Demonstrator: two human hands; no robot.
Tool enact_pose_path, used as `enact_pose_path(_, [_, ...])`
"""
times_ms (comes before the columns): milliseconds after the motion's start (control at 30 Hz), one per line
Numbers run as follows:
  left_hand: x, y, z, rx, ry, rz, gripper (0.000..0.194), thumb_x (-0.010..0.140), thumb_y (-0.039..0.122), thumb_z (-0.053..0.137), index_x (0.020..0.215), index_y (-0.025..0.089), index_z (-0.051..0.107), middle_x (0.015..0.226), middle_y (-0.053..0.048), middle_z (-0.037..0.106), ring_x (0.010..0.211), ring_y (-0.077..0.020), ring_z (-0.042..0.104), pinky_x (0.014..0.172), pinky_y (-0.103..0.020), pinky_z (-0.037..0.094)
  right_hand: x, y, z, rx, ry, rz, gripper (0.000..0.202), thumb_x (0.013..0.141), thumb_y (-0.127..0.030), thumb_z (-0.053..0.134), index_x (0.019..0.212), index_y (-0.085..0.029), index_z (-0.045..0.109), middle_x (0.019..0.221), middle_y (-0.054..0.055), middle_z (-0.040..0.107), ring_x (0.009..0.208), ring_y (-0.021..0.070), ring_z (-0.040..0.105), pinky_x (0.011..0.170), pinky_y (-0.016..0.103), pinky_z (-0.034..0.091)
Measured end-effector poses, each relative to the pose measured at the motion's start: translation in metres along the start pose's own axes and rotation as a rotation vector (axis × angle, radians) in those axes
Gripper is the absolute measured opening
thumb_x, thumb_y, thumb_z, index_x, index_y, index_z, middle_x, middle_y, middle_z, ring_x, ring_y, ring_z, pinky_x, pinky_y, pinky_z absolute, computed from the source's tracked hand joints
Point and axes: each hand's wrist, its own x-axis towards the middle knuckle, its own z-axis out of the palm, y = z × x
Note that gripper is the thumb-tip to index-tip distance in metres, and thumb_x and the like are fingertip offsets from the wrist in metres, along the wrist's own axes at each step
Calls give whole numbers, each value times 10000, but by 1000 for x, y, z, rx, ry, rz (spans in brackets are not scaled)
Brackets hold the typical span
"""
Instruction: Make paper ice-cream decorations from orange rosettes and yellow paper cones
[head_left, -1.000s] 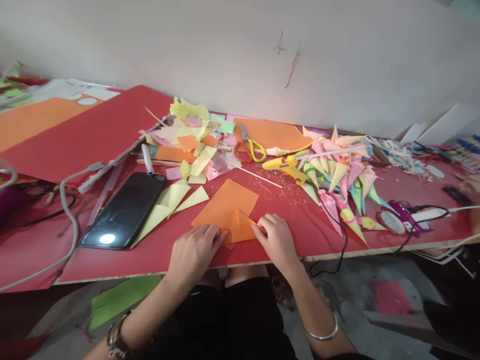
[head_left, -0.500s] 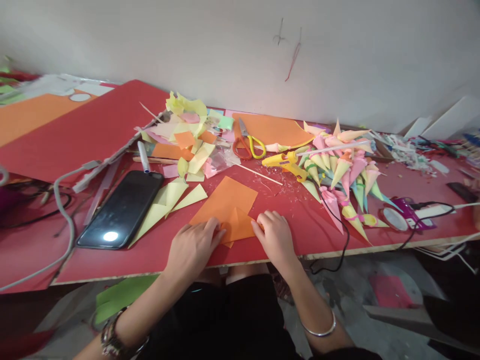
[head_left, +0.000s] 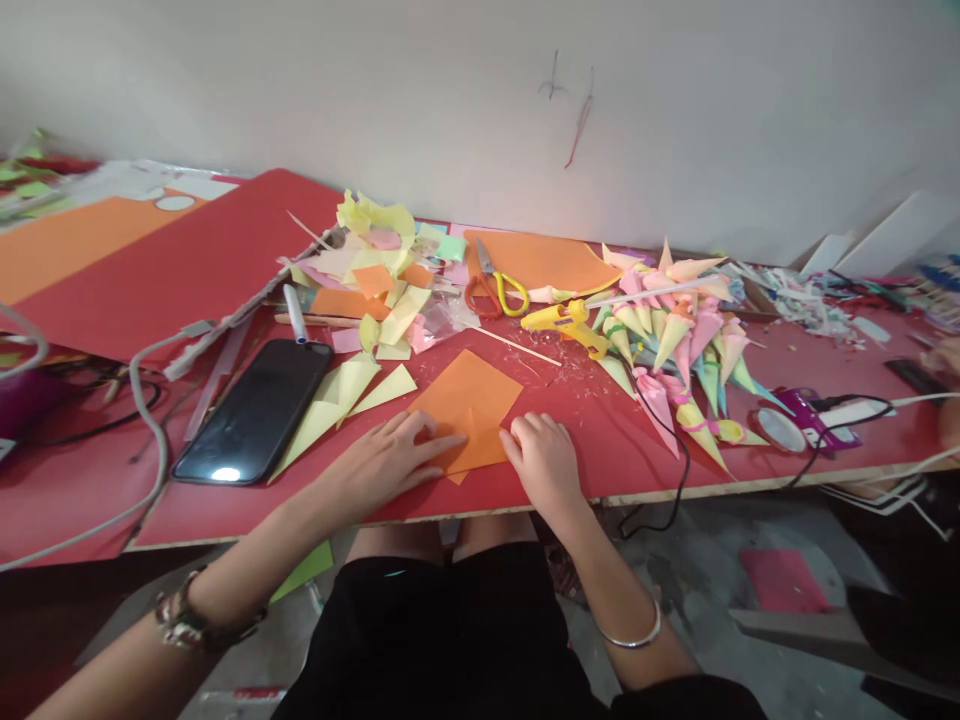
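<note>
An orange sheet of paper (head_left: 484,400) with a folded flap lies on the red table in front of me. My left hand (head_left: 394,450) rests over its left side, index finger and thumb stretched out apart on the folded part. At the right edge of the sheet, my right hand (head_left: 546,455) has its fingers curled, with the thumb side against the paper. Left of the sheet lie pale yellow paper pieces (head_left: 326,405). To the right, a yellow glue gun (head_left: 566,322) leans by a pile of pastel paper cones (head_left: 675,330).
A black phone (head_left: 255,415) lies at the left. Behind the sheet are scissors (head_left: 495,285) and a thin stick (head_left: 517,346). Paper scraps (head_left: 382,270) heap near a white marker (head_left: 295,312). A black cord (head_left: 684,450) hangs over the table edge. Another person's hand (head_left: 943,365) shows at far right.
My left hand has loosened from its curled hold at the fold, and its index finger now stretches across the paper. The right hand stays by the right edge. The view has shifted slightly.
</note>
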Motion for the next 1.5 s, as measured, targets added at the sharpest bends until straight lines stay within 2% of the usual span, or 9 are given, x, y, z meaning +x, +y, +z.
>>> enact_pose_path(233, [4,-15,-14,61,-107,71,442,822,451,426,1261,415,381,1305,-24,404,1140,-267,385,955,-434,306,2,0,0,-2,-14,24,203,844,-281,466,671,-190,523,681,42,559,713,186,491,623,291,295])
enact_pose_path(333, [6,-16,-19,72,-161,72,476,816,454,434,1281,430,334,1333,-14,382,1157,-284,371,954,-452,296,-2,-1,-5,9,76,10,136,836,-274,475,782,-176,552,756,60,569,762,197,484,664,299,327])
enact_pose_path(400, [7,-17,-20,83,-183,75,489,819,450,433,1292,425,314,1347,-20,362,1159,-284,367,945,-438,308,-7,-5,-8,23,189,-90,126,838,-237,464,886,-180,566,838,69,573,806,194,478,733,312,342])
enact_pose_path(467, [7,-17,-21,93,-190,82,491,823,446,430,1298,415,308,1355,-25,349,1160,-278,363,940,-418,317,-15,-12,-9,53,269,-276,171,846,-205,440,955,-211,573,895,59,571,829,176,478,831,330,329])
enact_pose_path(533, [6,-16,-21,94,-191,86,496,825,437,436,1302,407,306,1352,-25,349,1157,-274,363,934,-406,325,-23,-20,-7,98,249,-482,207,853,-233,436,1013,-236,567,942,47,568,859,163,482,913,344,297])
enact_pose_path(633, [5,-15,-22,89,-185,82,501,834,397,439,1311,407,286,1356,-16,339,1155,-280,357,923,-418,334,-30,-30,-1,119,178,-575,274,861,-316,426,1096,-235,542,983,49,569,899,170,479,936,356,288])
enact_pose_path(867, [8,-17,-25,76,-227,74,534,802,380,492,1300,414,303,1371,-16,326,1160,-280,350,928,-413,332,-30,-22,0,173,117,-493,250,825,-247,453,1039,-219,579,983,44,592,893,178,484,861,351,337])
enact_pose_path(1267, [8,-25,-23,-8,-220,119,541,816,470,420,1326,394,257,1381,-36,320,1184,-270,339,971,-416,266,-38,38,-12,178,187,-254,249,763,-172,485,933,-226,658,989,51,605,949,198,500,860,346,385])
enact_pose_path(1500, [8,-23,-25,-56,-275,-14,660,792,528,416,1367,351,144,1397,-56,310,1237,-324,282,982,-481,246,-42,60,-15,201,156,-165,256,773,-175,472,941,-239,654,997,49,600,939,201,518,832,346,417])
